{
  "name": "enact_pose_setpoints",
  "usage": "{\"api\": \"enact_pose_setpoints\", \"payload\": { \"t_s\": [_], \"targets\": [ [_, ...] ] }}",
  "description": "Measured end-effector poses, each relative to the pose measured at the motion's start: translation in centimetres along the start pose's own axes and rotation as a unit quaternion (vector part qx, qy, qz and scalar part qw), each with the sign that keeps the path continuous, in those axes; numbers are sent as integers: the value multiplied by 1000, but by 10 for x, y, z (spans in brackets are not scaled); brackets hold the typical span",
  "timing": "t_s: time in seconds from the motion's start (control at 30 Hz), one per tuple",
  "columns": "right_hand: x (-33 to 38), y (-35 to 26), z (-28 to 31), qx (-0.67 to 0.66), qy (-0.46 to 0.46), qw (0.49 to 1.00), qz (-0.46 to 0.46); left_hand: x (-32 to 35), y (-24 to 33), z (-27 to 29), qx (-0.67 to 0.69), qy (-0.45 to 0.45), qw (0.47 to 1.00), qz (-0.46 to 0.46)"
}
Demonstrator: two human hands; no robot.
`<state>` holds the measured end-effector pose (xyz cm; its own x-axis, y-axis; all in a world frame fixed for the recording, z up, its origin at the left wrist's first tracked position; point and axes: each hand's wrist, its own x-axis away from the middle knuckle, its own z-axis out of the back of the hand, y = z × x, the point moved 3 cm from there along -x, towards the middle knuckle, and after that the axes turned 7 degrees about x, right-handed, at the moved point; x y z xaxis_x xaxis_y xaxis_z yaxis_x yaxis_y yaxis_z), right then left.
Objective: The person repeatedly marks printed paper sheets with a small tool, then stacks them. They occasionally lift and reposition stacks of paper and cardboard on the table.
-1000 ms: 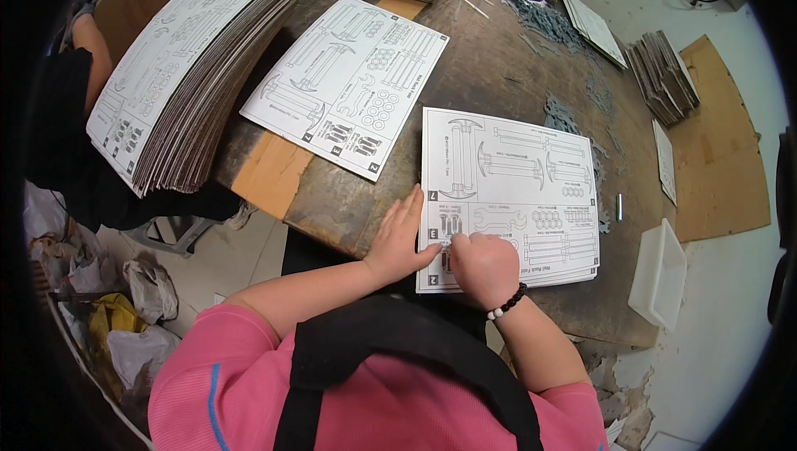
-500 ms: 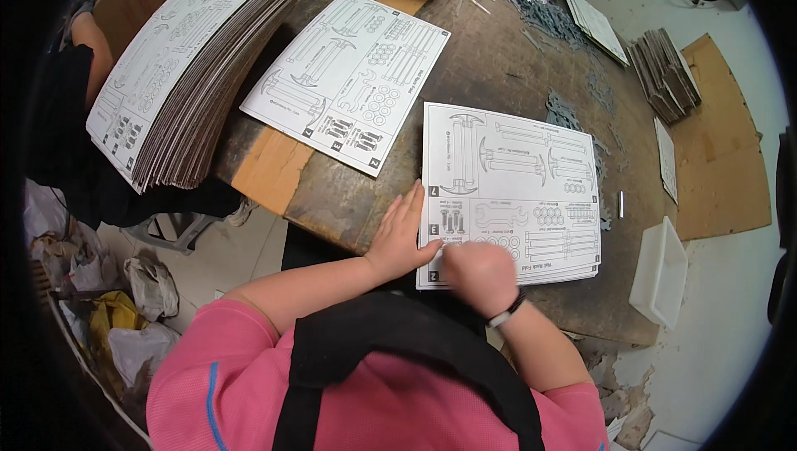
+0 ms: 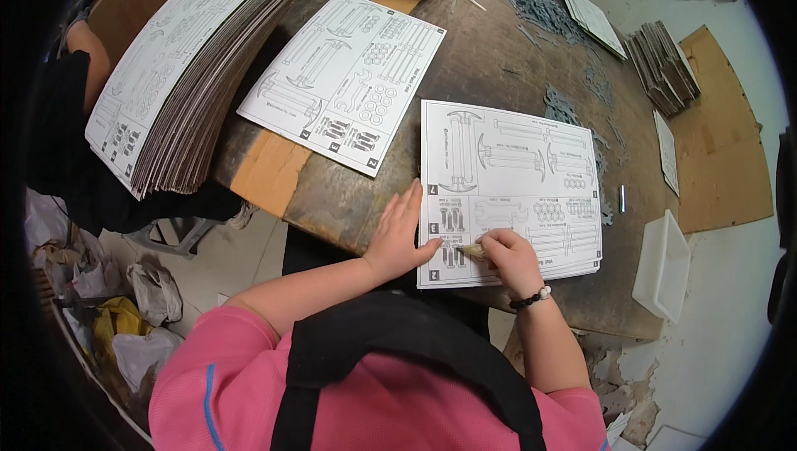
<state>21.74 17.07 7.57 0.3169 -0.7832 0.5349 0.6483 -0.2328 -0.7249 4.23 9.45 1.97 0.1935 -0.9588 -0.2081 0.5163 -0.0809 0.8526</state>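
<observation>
A stack of white printed boards [image 3: 531, 131] with line drawings of bolts, nuts and wrenches lies before me on the dark worktable. My left hand [image 3: 398, 235] rests at the stack's left edge, fingers stretched and the thumb over its lower left corner. In my right hand [image 3: 510, 260], fingers are closed round a small brush [image 3: 471, 250] with tan bristles. Its tip meets the top board over the printed screws; the fingers hide its other end. Another printed board [image 3: 340, 82] lies flat further left, apart from both hands.
A tall leaning pile of printed boards [image 3: 191, 78] stands at the left, with a person's arm [image 3: 89, 53] beyond it. Grey plastic scraps [image 3: 544, 15] lie across the far table. At right are a white plastic tray [image 3: 662, 268], a small metal cylinder [image 3: 622, 199] and a brown cardboard sheet [image 3: 722, 136].
My right hand, blurred over the lower left of the top board before, has moved right and turned, so the brush now shows. My left hand stays in place.
</observation>
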Motion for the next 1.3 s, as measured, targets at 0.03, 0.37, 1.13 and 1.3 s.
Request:
{"api": "enact_pose_setpoints", "payload": {
  "t_s": [0.03, 0.37, 1.13, 1.3],
  "targets": [
    [0, 3, 2, -10, -2, 1000, -17, 1, 0, -1, -1, 1, 1000, -4],
    [32, -45, -40, 551, 95, 740, 373, 3, -5, -5, -8, 15, 1000, -16],
    [31, 2, 0, 175, 75, 970, 151, 3, -5, -3, -1, 21, 1000, -15],
    [20, 24, 6, 64, 29, 997, 32, 3, -3, -4, -5, 15, 1000, -11]
  ]
}}
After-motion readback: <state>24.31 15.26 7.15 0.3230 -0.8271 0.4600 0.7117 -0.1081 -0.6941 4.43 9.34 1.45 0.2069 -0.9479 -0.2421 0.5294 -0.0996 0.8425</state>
